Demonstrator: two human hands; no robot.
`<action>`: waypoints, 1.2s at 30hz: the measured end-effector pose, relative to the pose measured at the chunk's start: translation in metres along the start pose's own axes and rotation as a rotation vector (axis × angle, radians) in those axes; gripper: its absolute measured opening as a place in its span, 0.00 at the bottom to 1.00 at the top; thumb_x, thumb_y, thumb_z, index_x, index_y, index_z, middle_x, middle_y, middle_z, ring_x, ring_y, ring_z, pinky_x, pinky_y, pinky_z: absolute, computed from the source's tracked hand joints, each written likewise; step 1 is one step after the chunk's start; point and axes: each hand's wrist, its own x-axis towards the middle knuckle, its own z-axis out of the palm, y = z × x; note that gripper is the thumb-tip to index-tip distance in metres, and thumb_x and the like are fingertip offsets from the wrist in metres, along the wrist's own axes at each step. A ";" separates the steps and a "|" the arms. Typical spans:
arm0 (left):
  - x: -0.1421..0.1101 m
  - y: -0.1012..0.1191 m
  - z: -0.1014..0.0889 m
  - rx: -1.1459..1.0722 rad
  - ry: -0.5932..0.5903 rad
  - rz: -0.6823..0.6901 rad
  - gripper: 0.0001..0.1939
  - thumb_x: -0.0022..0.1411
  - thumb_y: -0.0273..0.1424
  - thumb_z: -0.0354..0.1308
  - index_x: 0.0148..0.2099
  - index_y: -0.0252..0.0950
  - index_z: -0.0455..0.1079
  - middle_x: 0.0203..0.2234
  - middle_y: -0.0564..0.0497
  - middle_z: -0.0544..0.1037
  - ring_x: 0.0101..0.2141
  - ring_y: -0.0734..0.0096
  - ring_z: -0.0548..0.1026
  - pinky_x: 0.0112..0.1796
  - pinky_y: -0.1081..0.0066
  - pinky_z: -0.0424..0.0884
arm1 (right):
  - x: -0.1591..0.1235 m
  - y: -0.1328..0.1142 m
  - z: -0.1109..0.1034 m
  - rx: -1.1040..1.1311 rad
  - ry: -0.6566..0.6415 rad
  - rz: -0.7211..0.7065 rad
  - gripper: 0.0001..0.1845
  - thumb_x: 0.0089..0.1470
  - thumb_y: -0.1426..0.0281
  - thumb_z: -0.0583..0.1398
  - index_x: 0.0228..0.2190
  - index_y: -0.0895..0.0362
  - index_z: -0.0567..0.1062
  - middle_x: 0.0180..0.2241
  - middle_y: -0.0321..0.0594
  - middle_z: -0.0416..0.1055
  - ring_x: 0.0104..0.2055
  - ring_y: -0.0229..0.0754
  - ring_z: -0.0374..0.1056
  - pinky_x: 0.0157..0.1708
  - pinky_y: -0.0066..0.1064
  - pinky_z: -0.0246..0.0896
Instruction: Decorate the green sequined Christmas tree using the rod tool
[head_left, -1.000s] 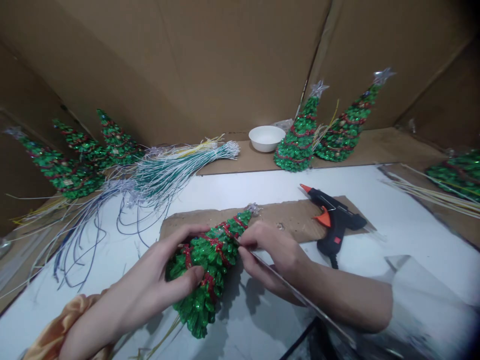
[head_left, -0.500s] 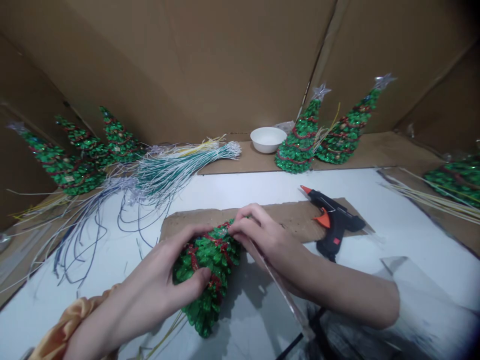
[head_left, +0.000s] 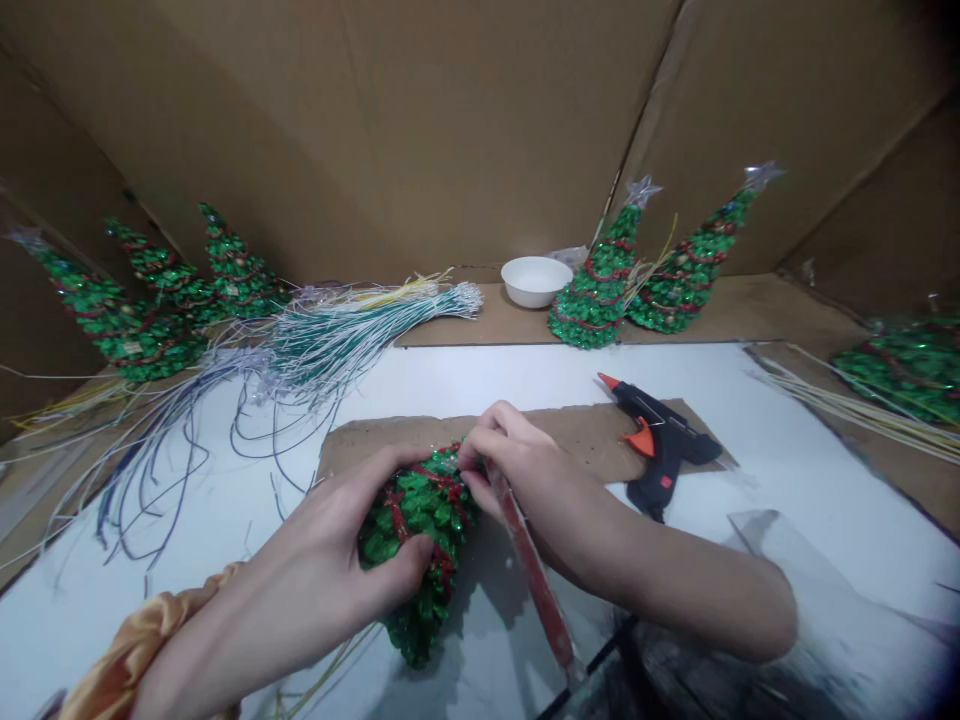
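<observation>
A small green glitter Christmas tree (head_left: 418, 540) with red garland lies tilted on the white table, its tip hidden under my hands. My left hand (head_left: 352, 545) is wrapped round its middle, thumb pressed on the foliage. My right hand (head_left: 504, 462) is closed over the upper part of the tree, fingers pinched, and a red strip in a clear sleeve (head_left: 536, 580) runs from that hand down toward me. A brown cardboard mat (head_left: 570, 425) lies just behind the tree.
A black and orange glue gun (head_left: 656, 452) rests on the mat at the right. Finished trees stand at back right (head_left: 600, 285) and back left (head_left: 142, 300). A white bowl (head_left: 535, 279), a bundle of wires (head_left: 330, 340), clear plastic (head_left: 810, 580) and cardboard walls surround the table.
My right hand has slid up from the tree's side to cover its tip and star. The clear strip has swung more upright and shows red. My left hand keeps its hold.
</observation>
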 end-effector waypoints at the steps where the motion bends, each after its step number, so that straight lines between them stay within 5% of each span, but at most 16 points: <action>1: 0.000 0.001 0.000 0.007 0.003 0.002 0.25 0.58 0.39 0.50 0.57 0.48 0.50 0.50 0.54 0.67 0.47 0.65 0.68 0.46 0.68 0.65 | 0.000 -0.003 -0.001 -0.021 -0.024 0.025 0.05 0.54 0.77 0.50 0.30 0.58 0.65 0.33 0.38 0.58 0.27 0.32 0.58 0.29 0.27 0.57; 9: -0.002 0.005 0.001 0.035 0.034 0.039 0.24 0.57 0.37 0.52 0.56 0.48 0.52 0.49 0.55 0.68 0.47 0.66 0.68 0.45 0.69 0.65 | -0.003 -0.014 -0.007 -0.139 -0.236 0.087 0.06 0.50 0.80 0.50 0.32 0.60 0.61 0.38 0.44 0.55 0.26 0.33 0.55 0.27 0.29 0.56; 21: -0.002 0.002 -0.003 -0.076 0.000 0.054 0.26 0.56 0.33 0.53 0.56 0.46 0.53 0.48 0.55 0.70 0.45 0.69 0.70 0.45 0.72 0.66 | -0.007 -0.001 -0.004 0.014 -0.040 0.019 0.07 0.58 0.72 0.43 0.29 0.56 0.56 0.31 0.37 0.54 0.25 0.34 0.54 0.25 0.27 0.54; 27: -0.001 0.007 -0.006 -0.119 -0.013 0.028 0.25 0.55 0.32 0.53 0.56 0.44 0.55 0.47 0.54 0.71 0.44 0.66 0.70 0.44 0.70 0.67 | -0.006 0.000 -0.019 0.045 0.087 -0.070 0.06 0.57 0.72 0.47 0.28 0.57 0.59 0.30 0.36 0.55 0.26 0.33 0.52 0.25 0.25 0.51; 36: 0.008 -0.004 -0.011 -0.137 -0.037 -0.016 0.22 0.57 0.38 0.51 0.54 0.44 0.58 0.49 0.53 0.69 0.49 0.62 0.67 0.50 0.64 0.62 | 0.006 0.007 -0.034 0.593 -0.009 0.143 0.12 0.52 0.63 0.56 0.26 0.56 0.58 0.21 0.28 0.53 0.21 0.30 0.49 0.19 0.23 0.44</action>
